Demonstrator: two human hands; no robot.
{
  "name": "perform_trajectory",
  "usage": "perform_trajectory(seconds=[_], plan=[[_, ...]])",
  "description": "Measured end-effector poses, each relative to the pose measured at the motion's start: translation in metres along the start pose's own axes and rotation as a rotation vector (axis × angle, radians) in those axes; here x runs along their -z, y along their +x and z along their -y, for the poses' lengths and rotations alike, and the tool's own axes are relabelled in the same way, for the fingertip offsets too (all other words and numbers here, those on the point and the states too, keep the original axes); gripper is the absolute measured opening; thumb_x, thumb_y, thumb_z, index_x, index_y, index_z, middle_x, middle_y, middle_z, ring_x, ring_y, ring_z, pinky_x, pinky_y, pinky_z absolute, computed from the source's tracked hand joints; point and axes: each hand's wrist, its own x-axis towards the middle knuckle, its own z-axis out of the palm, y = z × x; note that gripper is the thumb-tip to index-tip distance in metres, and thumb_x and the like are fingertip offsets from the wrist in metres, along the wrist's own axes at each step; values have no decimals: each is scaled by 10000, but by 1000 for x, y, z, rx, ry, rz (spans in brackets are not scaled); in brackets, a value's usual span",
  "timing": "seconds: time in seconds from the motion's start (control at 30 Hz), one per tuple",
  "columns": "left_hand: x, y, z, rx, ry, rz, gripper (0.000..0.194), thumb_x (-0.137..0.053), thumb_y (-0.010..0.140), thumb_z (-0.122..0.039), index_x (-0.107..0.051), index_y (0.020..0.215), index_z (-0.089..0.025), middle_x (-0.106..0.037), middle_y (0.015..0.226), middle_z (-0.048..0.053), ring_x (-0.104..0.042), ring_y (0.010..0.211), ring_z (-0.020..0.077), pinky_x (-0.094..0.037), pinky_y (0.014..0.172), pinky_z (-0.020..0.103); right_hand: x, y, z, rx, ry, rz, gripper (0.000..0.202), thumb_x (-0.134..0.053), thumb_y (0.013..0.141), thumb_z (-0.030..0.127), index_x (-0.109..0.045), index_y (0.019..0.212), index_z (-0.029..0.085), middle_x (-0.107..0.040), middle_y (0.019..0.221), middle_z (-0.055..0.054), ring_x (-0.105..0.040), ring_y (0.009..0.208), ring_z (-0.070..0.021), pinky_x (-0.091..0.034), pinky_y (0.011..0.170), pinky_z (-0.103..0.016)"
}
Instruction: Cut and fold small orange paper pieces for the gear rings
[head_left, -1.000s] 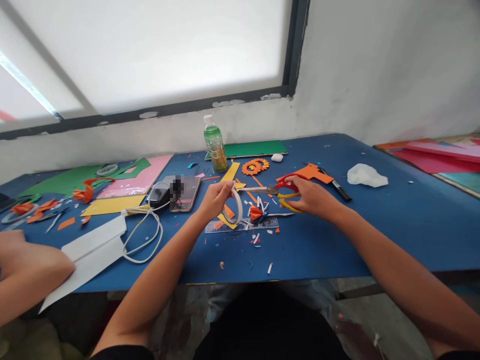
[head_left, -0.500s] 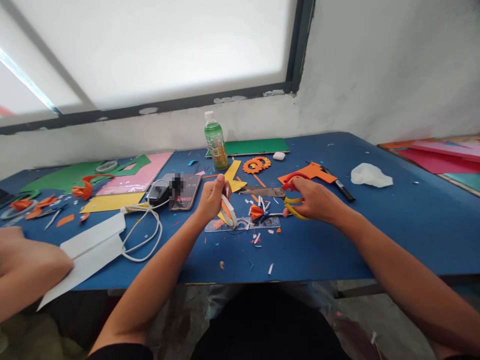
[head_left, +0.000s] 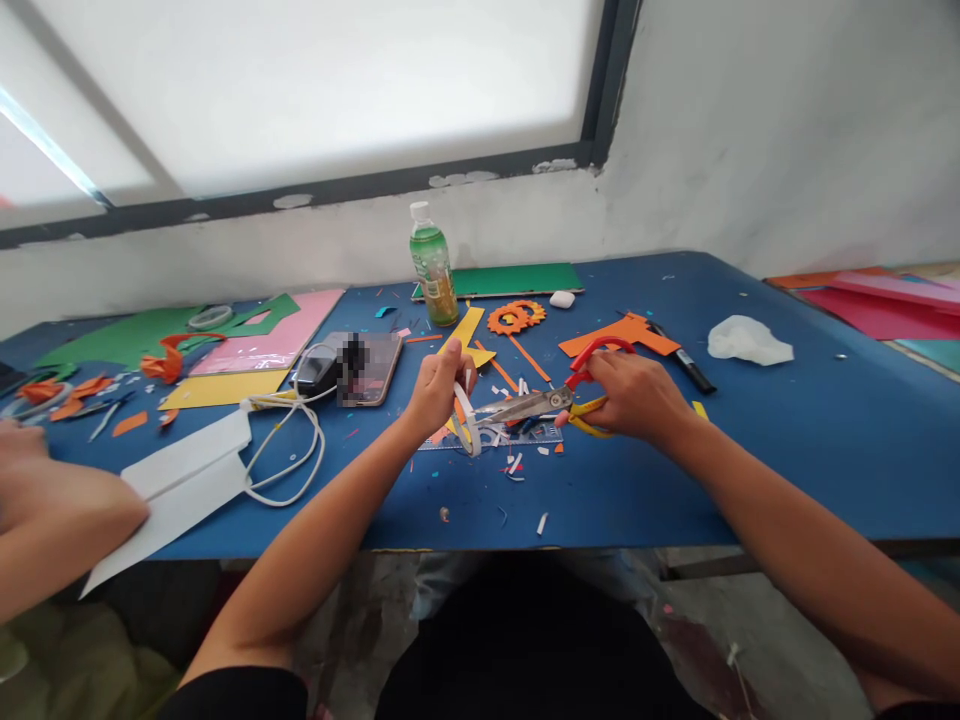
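My left hand [head_left: 439, 392] is closed on a white ring [head_left: 468, 425] that looks like a tape roll, with small orange and yellow bits beside it. In my right hand [head_left: 626, 393] are scissors [head_left: 556, 400] with red and yellow handles; their slightly parted blades point left and reach the ring's right side. Beneath the blades lies a clear ruler [head_left: 551, 434], partly covered by paper scraps. Behind my left hand is a yellow paper piece [head_left: 466, 332]. Orange gear-shaped cutouts [head_left: 514, 317] rest farther back.
A bottle [head_left: 434, 270] stands before a green board [head_left: 517, 279]. A phone [head_left: 379, 370], a white cable [head_left: 319, 455] and folded white paper [head_left: 184, 480] are at left, with another person's arm [head_left: 67, 515]. Orange paper [head_left: 622, 335] and a black marker [head_left: 695, 371] lie right.
The scissors have moved slightly left and down, their tips now at the white ring. My left hand has shifted a little right. The view has tilted slightly.
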Motion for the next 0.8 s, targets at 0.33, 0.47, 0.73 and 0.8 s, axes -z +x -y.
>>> perform_trajectory(seconds=[0.33,0.47,0.73,0.8], plan=[[-4,-5,-5,35,15,34,685,-294,757,-734,-464,390,-181,-400,309,-6,-347,311,75,-210,355,239,0,0,1,25,-18,3,545,-509,746,623,-602,848,95,-669,766,-131,-621,647,-225,-423,591,-305],[-7,-7,-8,11,18,68,693,-288,748,-749,-460,391,-182,-375,320,-17,-324,319,71,-203,354,240,-1,-1,1,56,-34,-33,546,-515,743,629,-608,826,97,-670,744,-119,-624,631,-217,-429,580,-298],[-8,-8,-8,-40,36,88,698,-259,762,-748,-458,401,-184,-377,326,-23,-321,315,66,-214,356,242,-4,-2,2,80,-58,-68,537,-482,770,628,-620,775,109,-671,713,-99,-627,624,-198,-421,558,-279],[-8,-8,-8,-52,39,91,698,-256,770,-741,-457,402,-183,-381,325,-21,-331,315,65,-217,355,240,-4,-2,1,84,-80,-83,531,-484,769,628,-624,760,115,-666,686,-91,-618,601,-191,-407,541,-276]])
